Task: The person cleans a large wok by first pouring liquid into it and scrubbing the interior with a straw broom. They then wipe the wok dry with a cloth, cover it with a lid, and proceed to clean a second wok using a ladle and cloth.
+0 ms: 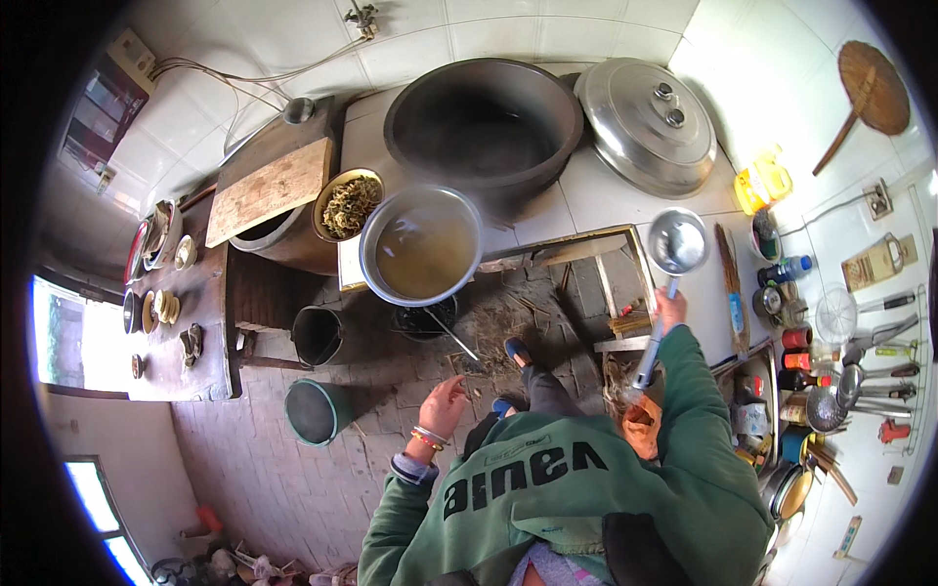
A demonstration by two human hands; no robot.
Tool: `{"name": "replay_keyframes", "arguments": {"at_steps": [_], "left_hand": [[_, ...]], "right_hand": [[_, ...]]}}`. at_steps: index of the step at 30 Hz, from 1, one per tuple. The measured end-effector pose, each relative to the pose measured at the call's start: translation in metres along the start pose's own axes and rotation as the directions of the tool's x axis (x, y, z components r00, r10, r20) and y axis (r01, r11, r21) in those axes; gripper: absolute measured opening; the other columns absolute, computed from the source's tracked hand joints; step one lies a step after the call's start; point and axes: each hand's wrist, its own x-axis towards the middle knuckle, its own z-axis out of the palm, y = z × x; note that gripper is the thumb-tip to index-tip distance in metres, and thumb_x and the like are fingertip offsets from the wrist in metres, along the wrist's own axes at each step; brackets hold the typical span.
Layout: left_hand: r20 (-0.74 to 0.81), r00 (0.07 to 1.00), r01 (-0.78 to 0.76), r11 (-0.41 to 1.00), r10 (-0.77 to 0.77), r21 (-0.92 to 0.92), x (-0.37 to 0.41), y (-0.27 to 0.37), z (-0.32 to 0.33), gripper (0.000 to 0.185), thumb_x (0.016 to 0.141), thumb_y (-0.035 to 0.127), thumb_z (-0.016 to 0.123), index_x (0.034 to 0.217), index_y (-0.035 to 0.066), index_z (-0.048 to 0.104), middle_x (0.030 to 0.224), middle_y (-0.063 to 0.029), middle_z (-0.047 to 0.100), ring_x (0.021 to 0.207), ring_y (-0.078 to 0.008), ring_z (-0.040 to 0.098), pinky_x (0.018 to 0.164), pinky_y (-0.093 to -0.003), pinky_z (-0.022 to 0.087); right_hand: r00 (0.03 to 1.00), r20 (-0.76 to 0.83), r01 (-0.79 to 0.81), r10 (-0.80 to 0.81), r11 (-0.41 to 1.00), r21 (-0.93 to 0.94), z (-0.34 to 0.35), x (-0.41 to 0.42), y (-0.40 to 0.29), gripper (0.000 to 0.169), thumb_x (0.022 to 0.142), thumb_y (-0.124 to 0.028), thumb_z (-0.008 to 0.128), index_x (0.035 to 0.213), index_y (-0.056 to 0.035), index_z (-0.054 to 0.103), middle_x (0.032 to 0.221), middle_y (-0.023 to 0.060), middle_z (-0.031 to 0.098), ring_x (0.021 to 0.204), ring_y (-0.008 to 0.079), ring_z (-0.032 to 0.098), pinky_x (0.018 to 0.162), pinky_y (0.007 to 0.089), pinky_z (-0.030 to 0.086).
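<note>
In my right hand (pixel 670 308) is a metal ladle (pixel 678 245), gripped by its handle, its bowl over the tiled counter at the right. My left hand (pixel 443 409) hangs free over the brick floor, fingers loosely bent and holding nothing. Ahead of it, a metal basin (pixel 421 294) of cloudy yellowish liquid sits at the counter's front edge. Behind that basin is a large dark wok (pixel 484 132), its inside dark and hazy. A domed metal lid (pixel 645 132) lies to the right of the wok. Left of the basin stands a bowl of chopped greens (pixel 350 205).
A wooden board (pixel 271 192) partly covers a large vat (pixel 282 238). A dark bucket (pixel 317 335) and a green bucket (pixel 311 412) stand on the floor at left. Bottles, including a yellow oil jug (pixel 763 183), line the right wall. A whisk broom (pixel 733 286) lies beside the ladle.
</note>
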Motion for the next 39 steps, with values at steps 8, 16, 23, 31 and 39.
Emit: {"name": "replay_keyframes", "arguments": {"at_steps": [8, 16, 23, 31, 39], "left_hand": [[-0.163, 0.945, 0.198, 0.891, -0.285, -0.409, 0.052, -0.058, -0.041, 0.027, 0.074, -0.001, 0.046, 0.101, 0.0, 0.05, 0.077, -0.0077, 0.058, 0.067, -0.0119, 0.055, 0.06, -0.0236, 0.047], [-0.229, 0.646, 0.358, 0.553, -0.728, -0.752, 0.108, -0.1, -0.099, 0.021, 0.079, 0.005, 0.044, 0.099, 0.004, 0.05, 0.077, -0.0096, 0.058, 0.058, -0.0154, 0.057, 0.051, -0.025, 0.048], [-0.321, 0.572, 0.286, 0.55, -0.755, -0.785, 0.151, -0.112, -0.104, 0.025, 0.081, 0.014, 0.045, 0.105, 0.007, 0.05, 0.078, -0.0064, 0.057, 0.057, -0.0127, 0.055, 0.048, -0.0223, 0.046], [-0.577, 0.503, 0.278, 0.753, -0.643, -0.597, 0.188, -0.118, -0.09, 0.024, 0.078, 0.006, 0.044, 0.1, 0.001, 0.053, 0.07, -0.0042, 0.056, 0.056, -0.0089, 0.049, 0.05, -0.0216, 0.041], [-0.538, 0.546, 0.378, 0.762, -0.642, -0.526, 0.195, -0.114, -0.095, 0.03, 0.065, 0.002, 0.061, 0.095, 0.001, 0.056, 0.068, -0.0007, 0.054, 0.056, -0.0089, 0.05, 0.048, -0.0227, 0.042]], "right_hand": [[0.995, -0.041, 0.083, -0.093, 0.979, -0.187, -0.069, 0.087, 0.018, 0.017, 0.07, -0.009, 0.06, 0.08, -0.0013, 0.05, 0.05, 0.0039, 0.046, 0.033, 0.0122, 0.041, 0.03, 0.026, 0.033], [0.981, -0.195, -0.078, -0.005, 0.905, -0.418, -0.109, 0.149, 0.021, 0.02, 0.066, -0.014, 0.062, 0.078, -0.0015, 0.052, 0.06, 0.0076, 0.052, 0.047, 0.017, 0.049, 0.042, 0.0293, 0.041], [0.844, -0.257, -0.029, -0.471, 0.438, -0.898, -0.128, 0.16, 0.0, 0.019, 0.063, -0.014, 0.058, 0.076, 0.0003, 0.055, 0.074, 0.0164, 0.056, 0.07, 0.0283, 0.054, 0.065, 0.0343, 0.042], [0.792, 0.585, 0.413, -0.175, 0.86, -0.302, 0.212, 0.09, -0.053, 0.02, 0.076, -0.009, 0.053, 0.095, -0.0023, 0.054, 0.093, 0.007, 0.055, 0.084, 0.0148, 0.051, 0.075, 0.0261, 0.041], [0.761, 0.645, -0.064, 0.068, 0.997, -0.03, 0.434, 0.042, -0.011, 0.026, 0.078, -0.018, 0.049, 0.09, 0.0032, 0.057, 0.081, 0.0062, 0.057, 0.071, 0.0131, 0.053, 0.063, 0.0248, 0.043]]}}
